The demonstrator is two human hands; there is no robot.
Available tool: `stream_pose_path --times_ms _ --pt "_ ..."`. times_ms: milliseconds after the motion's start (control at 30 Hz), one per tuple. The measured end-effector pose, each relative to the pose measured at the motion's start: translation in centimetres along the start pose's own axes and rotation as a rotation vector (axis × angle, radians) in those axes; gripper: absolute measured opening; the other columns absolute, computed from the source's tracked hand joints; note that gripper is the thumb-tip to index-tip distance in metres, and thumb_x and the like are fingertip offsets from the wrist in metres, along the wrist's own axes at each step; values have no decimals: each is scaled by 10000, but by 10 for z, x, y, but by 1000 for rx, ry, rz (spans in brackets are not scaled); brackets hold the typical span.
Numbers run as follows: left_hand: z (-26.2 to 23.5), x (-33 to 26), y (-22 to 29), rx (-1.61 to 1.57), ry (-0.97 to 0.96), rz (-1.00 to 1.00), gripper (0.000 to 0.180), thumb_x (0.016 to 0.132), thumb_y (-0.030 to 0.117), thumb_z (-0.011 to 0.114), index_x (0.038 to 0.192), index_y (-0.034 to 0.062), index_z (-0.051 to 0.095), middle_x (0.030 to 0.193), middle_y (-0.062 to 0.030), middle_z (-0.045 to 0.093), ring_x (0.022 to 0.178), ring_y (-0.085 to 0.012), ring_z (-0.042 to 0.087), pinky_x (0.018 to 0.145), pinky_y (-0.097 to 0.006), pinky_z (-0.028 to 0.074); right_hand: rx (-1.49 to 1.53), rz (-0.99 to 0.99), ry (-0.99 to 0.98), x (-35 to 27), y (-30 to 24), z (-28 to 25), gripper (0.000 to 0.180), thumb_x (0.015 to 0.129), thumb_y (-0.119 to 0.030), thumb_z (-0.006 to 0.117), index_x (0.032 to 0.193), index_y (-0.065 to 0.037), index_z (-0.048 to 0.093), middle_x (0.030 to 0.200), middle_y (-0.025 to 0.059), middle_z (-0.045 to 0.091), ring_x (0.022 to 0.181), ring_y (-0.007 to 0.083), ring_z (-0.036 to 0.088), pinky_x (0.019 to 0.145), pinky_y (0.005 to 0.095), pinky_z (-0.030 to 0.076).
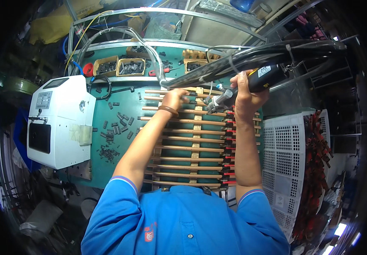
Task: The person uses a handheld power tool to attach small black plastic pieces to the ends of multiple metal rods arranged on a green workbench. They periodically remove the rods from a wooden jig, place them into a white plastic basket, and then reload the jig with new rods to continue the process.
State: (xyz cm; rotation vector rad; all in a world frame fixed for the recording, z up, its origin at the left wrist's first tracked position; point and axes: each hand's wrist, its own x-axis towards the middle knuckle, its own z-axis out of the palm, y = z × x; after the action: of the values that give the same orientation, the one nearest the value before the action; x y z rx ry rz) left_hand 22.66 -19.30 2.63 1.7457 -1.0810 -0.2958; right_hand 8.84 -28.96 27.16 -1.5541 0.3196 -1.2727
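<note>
My right hand (249,100) is wrapped round a black power screwdriver (265,78) with a silver metal nozzle (222,101). Its tip points down and left at the far end of a row of long brown rods (181,147). These lie side by side across pale notched rails (197,126), several with black and red pieces (228,148) at their right ends. Over the far rods, my left hand (175,101) has its fingers closed beside a small black part. Slight blur hides what exactly they pinch. A brown bracelet (168,110) circles that wrist.
A white boxy machine (58,123) stands on the green tabletop (126,97) at the left. Small black parts (119,126) lie scattered beside it. Parts boxes (131,66) line the back. Thick black cables (217,70) cross overhead. A white perforated crate (283,153) stands at the right.
</note>
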Motion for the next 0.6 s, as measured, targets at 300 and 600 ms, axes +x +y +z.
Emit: stream_pose_path --times_ms 300,600 --pt "-35 -113 48 -1810 309 -1041 323 985 338 493 1044 34 584 974 -92 630 764 -191 607 646 -288 566 -4 68 37 -10 -10 9 152 852 -16 633 984 -16 558 715 54 625 602 103 574 588 244 473" --pt "-34 -144 72 -2010 -98 -770 337 1008 266 462 1261 45 484 1114 -88 590 901 -181 621 661 -294 553 50 61 20 -22 -21 11 287 830 -15 655 1083 28 526 722 61 617 591 114 572 577 251 467"
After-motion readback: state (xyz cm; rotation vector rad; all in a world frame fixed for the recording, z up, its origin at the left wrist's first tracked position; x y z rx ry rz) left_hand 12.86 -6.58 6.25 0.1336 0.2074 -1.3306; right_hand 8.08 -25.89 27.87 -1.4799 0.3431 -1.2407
